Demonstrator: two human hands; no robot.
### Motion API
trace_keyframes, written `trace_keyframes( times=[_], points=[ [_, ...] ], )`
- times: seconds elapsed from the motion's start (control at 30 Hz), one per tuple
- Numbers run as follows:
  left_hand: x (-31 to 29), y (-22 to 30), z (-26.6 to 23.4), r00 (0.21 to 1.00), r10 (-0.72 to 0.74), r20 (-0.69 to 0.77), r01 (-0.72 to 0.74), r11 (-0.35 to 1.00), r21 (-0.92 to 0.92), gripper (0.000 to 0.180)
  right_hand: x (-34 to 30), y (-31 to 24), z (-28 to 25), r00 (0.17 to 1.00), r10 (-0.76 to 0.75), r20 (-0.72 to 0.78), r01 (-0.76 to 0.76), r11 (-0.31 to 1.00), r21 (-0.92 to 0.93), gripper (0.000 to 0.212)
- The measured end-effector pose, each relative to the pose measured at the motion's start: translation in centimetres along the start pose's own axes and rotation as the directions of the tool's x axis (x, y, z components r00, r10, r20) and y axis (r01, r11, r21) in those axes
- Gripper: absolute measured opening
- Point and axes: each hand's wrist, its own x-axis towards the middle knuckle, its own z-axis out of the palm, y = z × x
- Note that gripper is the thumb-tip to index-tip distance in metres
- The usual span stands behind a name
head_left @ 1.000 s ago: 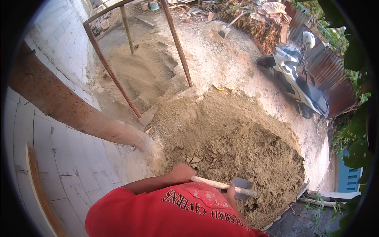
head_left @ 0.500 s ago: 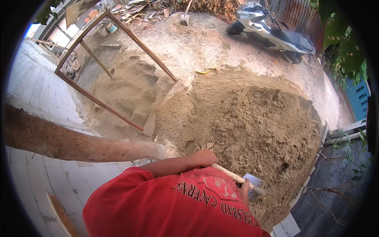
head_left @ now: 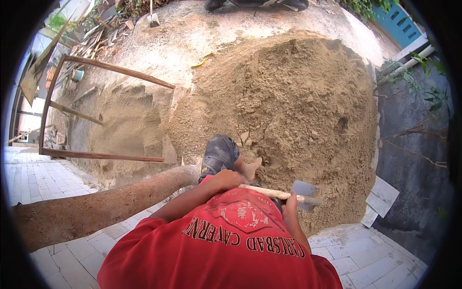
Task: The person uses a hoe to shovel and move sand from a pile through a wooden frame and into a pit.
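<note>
A hoe with a pale wooden handle lies slantwise in front of my red shirt. Its grey metal blade is at the right end, over the near edge of a large brown sand pile. My left hand is closed near the handle's left end. Close to the blade, my right hand grips the handle, its thumb on top; the other fingers are mostly hidden. My bare foot rests at the sand's near left edge, below a dark trouser leg.
A wooden-framed mesh screen leans over finer sand at left. A thick trunk extends beside my left arm. A shovel stands far back near scrap wood, with a motorbike at the top. A dark wall bounds the right.
My view has tilted down and shifted right, bringing my leg and foot into sight. Both hands still hold the hoe, whose blade stays by the sand's near edge.
</note>
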Motion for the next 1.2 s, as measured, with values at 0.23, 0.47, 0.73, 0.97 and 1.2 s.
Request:
trace_keyframes(
  times=[0.23, 0.47, 0.73, 0.97, 1.2],
  points=[
    [-3.1, -2.9, -1.8, 0.976, -0.043, 0.213, 0.032, 0.998, 0.053, 0.036, 2.9, 9.3, -0.4, 0.992, -0.064, -0.106, 0.050, 0.990, -0.130, 0.060],
    [-1.3, -11.7, -2.0, 0.972, 0.110, 0.209, -0.124, 0.991, 0.056, 0.041, 4.9, 14.0, 4.1, 0.980, -0.074, -0.185, 0.090, 0.992, 0.083, 0.050],
    [-4.3, -19.8, -8.4, 0.963, 0.151, 0.225, -0.163, 0.986, 0.036, 0.048, 0.8, 15.4, 15.2, 0.907, -0.225, -0.357, 0.293, 0.945, 0.148, 0.038],
    [-1.6, -22.4, -9.7, 0.914, 0.329, 0.239, -0.270, 0.930, -0.250, 0.054, -6.1, 8.0, 19.1, 0.842, -0.469, -0.265, 0.518, 0.841, 0.158, 0.028],
    [10.4, -7.9, -12.7, 0.869, 0.486, 0.093, -0.448, 0.853, -0.269, 0.040, -14.0, -10.3, 19.1, 0.498, -0.805, -0.323, 0.866, 0.485, 0.125, 0.027]
  ],
)
